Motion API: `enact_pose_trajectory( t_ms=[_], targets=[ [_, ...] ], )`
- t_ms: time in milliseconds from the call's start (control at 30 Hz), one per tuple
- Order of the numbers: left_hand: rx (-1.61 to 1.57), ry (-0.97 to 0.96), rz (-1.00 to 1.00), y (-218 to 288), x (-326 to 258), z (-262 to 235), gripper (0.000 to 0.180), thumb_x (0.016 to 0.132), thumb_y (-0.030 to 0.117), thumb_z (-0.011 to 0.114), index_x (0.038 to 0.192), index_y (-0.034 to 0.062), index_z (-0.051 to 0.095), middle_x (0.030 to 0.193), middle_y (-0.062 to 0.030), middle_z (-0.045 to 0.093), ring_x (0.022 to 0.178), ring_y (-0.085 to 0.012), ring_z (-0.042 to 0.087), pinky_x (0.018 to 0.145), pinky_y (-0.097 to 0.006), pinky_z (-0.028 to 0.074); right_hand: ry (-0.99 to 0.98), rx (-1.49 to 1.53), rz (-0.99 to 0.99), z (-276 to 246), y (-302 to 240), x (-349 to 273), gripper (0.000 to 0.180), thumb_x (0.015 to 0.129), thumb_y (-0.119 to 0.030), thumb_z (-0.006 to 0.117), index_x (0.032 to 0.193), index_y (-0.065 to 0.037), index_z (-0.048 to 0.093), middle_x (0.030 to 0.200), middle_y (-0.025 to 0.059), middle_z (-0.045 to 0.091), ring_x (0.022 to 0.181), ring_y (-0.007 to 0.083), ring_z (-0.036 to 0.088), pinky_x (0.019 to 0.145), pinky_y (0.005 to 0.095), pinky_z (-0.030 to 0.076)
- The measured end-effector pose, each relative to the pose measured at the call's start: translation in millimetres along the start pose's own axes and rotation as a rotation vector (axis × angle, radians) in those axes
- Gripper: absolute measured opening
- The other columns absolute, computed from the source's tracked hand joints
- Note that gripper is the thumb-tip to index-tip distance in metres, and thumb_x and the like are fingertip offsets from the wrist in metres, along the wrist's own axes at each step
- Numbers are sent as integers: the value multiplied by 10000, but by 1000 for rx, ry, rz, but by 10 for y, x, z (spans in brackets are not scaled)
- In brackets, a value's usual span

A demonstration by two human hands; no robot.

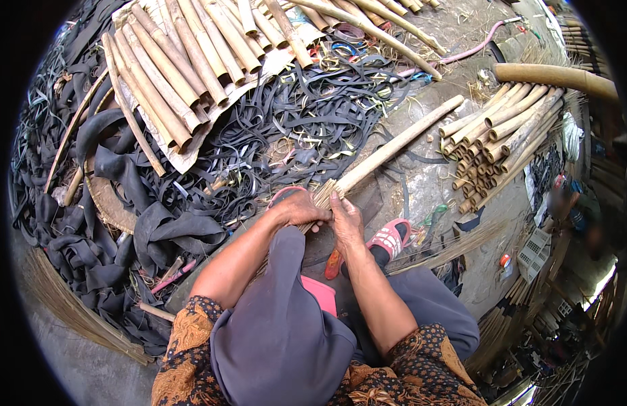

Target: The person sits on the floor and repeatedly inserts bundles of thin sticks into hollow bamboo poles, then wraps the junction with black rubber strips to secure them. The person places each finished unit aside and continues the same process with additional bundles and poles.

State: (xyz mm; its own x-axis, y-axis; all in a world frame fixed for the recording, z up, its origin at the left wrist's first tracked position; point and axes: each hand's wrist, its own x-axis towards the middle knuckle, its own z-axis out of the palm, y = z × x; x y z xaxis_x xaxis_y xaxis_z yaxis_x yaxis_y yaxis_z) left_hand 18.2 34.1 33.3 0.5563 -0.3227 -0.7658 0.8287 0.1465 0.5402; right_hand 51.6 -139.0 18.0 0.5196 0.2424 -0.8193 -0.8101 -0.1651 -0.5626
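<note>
A stick broom lies across my lap, its pale bamboo handle (pixel 401 145) pointing away to the upper right. Thin stiff sticks (pixel 325 194) are gathered around the near end of that handle. Closed over the bundle from the left is my left hand (pixel 301 208), its fingers curled under. My right hand (pixel 345 218) meets it on the right side, thumb pressed up against the sticks and fingers bent behind. Whatever may be pinched between the two hands is too small to make out. The loose ends of the sticks run back beneath my left forearm, mostly hidden.
Black rubber strips (pixel 313 108) are tangled ahead, beside wide rubber sheets (pixel 110 169) at left. Cut bamboo poles (pixel 185 61) lie on a sack; more are stacked (pixel 493 142) at right. A pink slipper (pixel 389 238) is on my foot. A person (pixel 574 210) sits far right.
</note>
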Motion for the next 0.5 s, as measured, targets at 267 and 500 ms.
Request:
enact_pose_trajectory(
  t_ms=[267, 500],
  targets=[
    [70, -54, -115, -115, 160, 9, 331, 856, 264, 793, 961, -22, 664, 720, -57, 679, 592, -125, 659, 514, -286, 533, -57, 151, -36, 56, -36, 16, 488, 965, -430, 733, 1158, 5, 626, 1041, 97, 713, 792, 141, 662, 661, 284, 537],
    [-177, -69, -58, -211, 107, 41, 349, 861, 256, 804, 1042, 3, 648, 818, -61, 682, 625, -127, 661, 538, -271, 544, -206, 173, 57, 40, -109, 87, 470, 1004, -370, 690, 1258, -1, 546, 1112, 135, 712, 766, 158, 685, 545, 258, 549]
  ],
)
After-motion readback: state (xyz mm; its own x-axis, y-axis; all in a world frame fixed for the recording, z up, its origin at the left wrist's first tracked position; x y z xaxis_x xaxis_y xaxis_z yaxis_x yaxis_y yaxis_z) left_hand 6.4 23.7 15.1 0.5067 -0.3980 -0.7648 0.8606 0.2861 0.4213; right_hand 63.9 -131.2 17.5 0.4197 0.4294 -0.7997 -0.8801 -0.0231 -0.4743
